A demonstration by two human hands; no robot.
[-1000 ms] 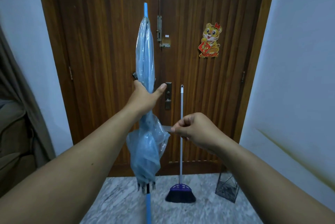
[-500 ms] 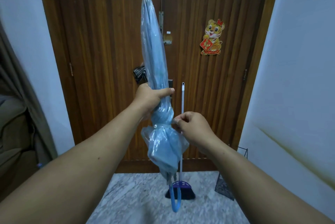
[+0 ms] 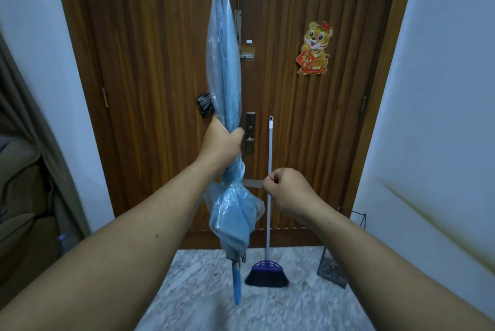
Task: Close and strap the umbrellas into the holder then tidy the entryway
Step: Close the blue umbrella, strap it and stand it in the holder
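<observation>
Right hand (image 3: 288,191) pinches the thin strap (image 3: 253,183) pulled taut, left hand (image 3: 223,147) wraps mid-canopy of the upright blue umbrella (image 3: 223,84) held before the door (image 3: 294,116): light, limp slippery film, so grip the bunched waist.

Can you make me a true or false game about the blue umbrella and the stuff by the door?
1. The left hand grips the folded blue umbrella. True.
2. The right hand holds the broom. False: it pinches the umbrella's strap; the broom leans on the door.
3. The umbrella is open wide. False: it is folded shut.
4. A tiger sticker is on the door. True.
5. The wire holder stands on the floor at right. True.
</observation>
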